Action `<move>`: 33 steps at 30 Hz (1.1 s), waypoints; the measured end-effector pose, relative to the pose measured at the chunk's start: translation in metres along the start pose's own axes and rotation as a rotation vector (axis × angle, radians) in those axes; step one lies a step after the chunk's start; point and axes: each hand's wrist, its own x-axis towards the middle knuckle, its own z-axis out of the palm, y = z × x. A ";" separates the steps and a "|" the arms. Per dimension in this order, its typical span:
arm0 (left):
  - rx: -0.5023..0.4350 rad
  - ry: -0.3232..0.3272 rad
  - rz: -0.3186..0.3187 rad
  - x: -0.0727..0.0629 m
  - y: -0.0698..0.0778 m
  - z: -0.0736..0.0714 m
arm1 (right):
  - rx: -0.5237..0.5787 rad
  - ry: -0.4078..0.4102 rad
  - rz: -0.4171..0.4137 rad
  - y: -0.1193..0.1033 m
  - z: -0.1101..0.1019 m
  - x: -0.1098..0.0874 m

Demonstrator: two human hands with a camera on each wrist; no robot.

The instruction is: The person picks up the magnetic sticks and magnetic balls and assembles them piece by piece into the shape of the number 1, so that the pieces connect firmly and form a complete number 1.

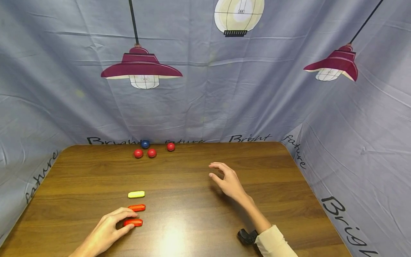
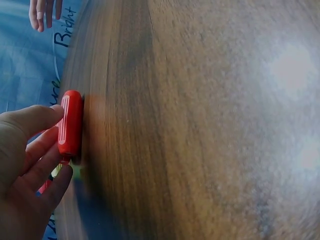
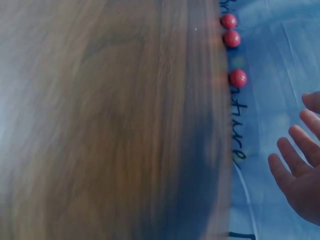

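Note:
My left hand (image 1: pixel 107 229) is at the front left of the table, its thumb and fingers on either side of a short red ribbed bar (image 1: pixel 133 222). In the left wrist view the thumb lies against this red bar (image 2: pixel 71 122), and the other fingers reach behind it. Just beyond it lies a second red bar (image 1: pixel 138 207), partly covered by the fingers, and past that a yellow bar (image 1: pixel 136 194). My right hand (image 1: pixel 229 181) hovers over the right half of the table with fingers loosely bent and nothing in them; its fingers (image 3: pixel 295 157) are spread in the right wrist view.
Along the back edge of the wooden table (image 1: pixel 192 171) sit a blue ball (image 1: pixel 145 144) and three red balls, one red ball (image 1: pixel 171 146) standing apart to the right. A printed grey-blue curtain (image 1: pixel 199 89) hangs behind the table and at its sides.

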 end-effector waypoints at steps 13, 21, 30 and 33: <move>0.004 -0.013 -0.012 -0.004 -0.001 0.000 | 0.062 -0.037 0.029 -0.002 0.024 0.018; 0.016 -0.021 -0.025 -0.005 0.000 0.001 | 0.074 -0.077 0.051 -0.001 0.035 0.028; -0.044 0.009 -0.035 -0.007 -0.006 0.003 | 0.125 -0.092 0.114 0.005 0.050 0.043; -0.073 0.013 -0.046 -0.008 -0.008 0.003 | 0.124 -0.107 0.120 0.009 0.056 0.049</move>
